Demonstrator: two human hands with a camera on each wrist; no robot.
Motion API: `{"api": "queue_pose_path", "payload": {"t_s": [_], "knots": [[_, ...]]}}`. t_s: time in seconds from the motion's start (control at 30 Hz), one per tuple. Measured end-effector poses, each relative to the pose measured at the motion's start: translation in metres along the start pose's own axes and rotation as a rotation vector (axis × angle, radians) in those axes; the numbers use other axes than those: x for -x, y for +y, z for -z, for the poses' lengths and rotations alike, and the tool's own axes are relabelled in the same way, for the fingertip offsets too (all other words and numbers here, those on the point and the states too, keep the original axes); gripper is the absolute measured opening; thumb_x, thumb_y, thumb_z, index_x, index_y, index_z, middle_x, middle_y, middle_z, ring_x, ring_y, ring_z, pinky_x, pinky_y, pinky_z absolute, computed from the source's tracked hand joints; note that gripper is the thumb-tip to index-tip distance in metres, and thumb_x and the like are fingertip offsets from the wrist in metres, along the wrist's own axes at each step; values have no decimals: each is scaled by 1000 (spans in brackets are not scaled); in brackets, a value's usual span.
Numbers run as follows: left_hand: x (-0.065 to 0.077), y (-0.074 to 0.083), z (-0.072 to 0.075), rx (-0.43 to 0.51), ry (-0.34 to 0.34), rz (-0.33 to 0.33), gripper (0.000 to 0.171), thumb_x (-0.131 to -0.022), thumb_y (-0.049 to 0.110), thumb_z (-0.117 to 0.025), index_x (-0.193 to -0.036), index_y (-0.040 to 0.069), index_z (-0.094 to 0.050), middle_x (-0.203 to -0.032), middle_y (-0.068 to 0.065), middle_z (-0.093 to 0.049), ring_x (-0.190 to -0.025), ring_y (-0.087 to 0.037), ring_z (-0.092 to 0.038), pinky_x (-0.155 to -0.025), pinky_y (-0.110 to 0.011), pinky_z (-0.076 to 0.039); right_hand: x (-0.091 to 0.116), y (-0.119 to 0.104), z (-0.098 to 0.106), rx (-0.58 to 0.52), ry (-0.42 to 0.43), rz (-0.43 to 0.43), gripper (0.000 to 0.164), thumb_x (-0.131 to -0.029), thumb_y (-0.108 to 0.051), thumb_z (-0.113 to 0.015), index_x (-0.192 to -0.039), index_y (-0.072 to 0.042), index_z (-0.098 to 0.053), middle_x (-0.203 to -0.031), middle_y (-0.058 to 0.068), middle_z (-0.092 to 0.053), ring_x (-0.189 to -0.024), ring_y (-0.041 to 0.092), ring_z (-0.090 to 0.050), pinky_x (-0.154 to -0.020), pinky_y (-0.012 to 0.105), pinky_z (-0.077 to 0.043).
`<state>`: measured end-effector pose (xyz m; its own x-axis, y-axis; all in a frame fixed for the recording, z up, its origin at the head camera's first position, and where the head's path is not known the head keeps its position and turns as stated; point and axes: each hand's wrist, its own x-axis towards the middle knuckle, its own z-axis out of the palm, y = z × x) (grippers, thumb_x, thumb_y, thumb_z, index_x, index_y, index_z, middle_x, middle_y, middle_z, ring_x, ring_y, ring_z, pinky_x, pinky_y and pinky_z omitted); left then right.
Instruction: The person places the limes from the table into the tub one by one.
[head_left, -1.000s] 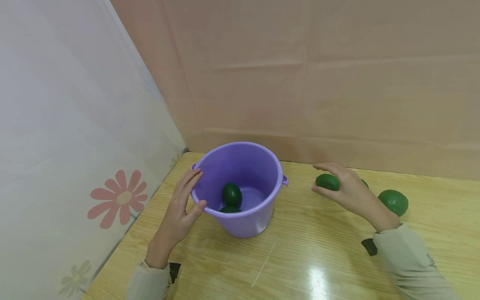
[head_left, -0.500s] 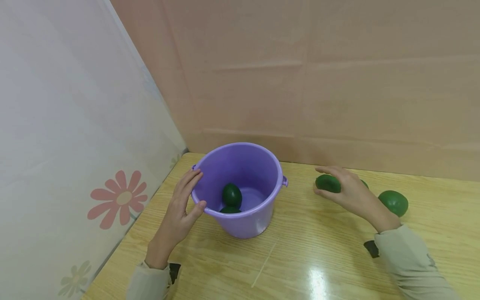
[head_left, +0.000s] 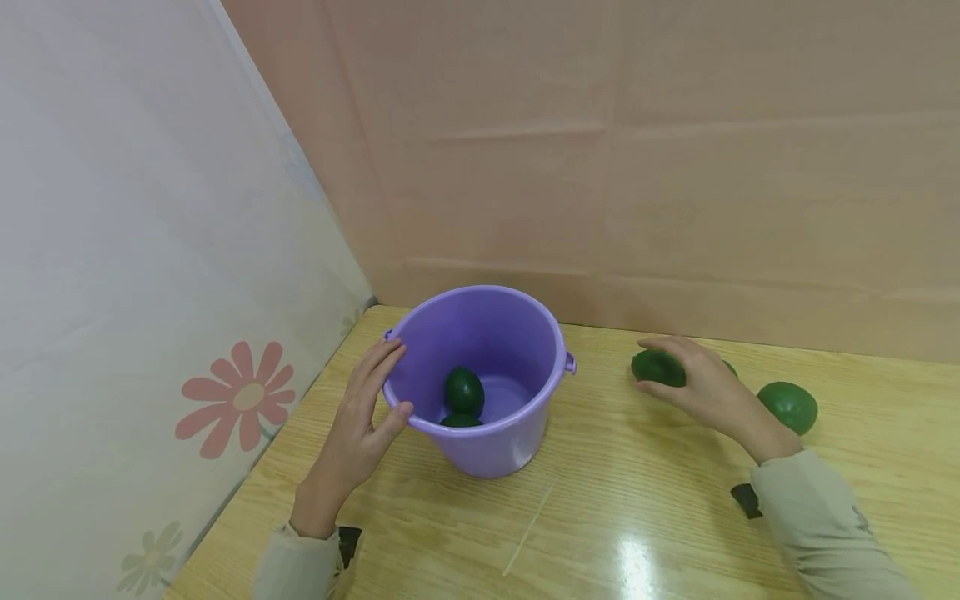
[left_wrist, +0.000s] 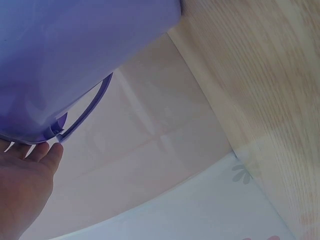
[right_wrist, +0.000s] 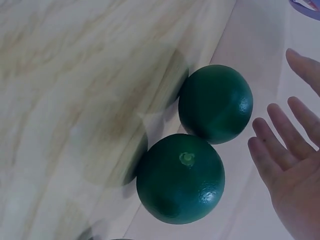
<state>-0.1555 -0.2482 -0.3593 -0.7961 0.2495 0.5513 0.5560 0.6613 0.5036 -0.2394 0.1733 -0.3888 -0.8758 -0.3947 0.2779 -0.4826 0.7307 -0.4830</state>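
Observation:
A purple bucket (head_left: 487,450) stands upright on the wooden table, with two glossy dark green fruits (head_left: 463,391) visible inside. My left hand (head_left: 360,425) rests on its left rim, thumb and fingertips touching the edge; the left wrist view shows the fingers near the handle (left_wrist: 95,105). To the right, my right hand (head_left: 701,387) hovers over a green fruit (head_left: 654,367), thumb and fingers spread around it. The right wrist view shows these fingers relaxed and apart from two round green fruits (right_wrist: 180,178). Behind the hand, another green fruit is mostly hidden.
A further green fruit (head_left: 787,407) lies on the table (head_left: 592,500) beside my right wrist. A tan cloth wall (head_left: 675,167) rises behind the table. On the left stands a pale sheet (head_left: 135,208) with printed flowers.
My right hand has shifted slightly to the right over the green fruit. The left hand, the bucket and the fruits show hardly any movement.

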Motion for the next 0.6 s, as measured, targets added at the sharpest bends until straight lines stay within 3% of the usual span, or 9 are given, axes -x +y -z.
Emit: {"api": "queue_pose_path", "payload": {"t_s": [0.6], "knots": [[0, -2, 0, 8, 5, -16, 59, -86, 16, -58, -140, 10, -36, -148, -5, -28, -140, -27, -17, -104, -59, -29, -3, 8, -2, 16, -22, -33, 57, -80, -24, -70, -127, -2, -48, -131, 21, -48, -121, 43, -41, -94, 59, -36]]}}
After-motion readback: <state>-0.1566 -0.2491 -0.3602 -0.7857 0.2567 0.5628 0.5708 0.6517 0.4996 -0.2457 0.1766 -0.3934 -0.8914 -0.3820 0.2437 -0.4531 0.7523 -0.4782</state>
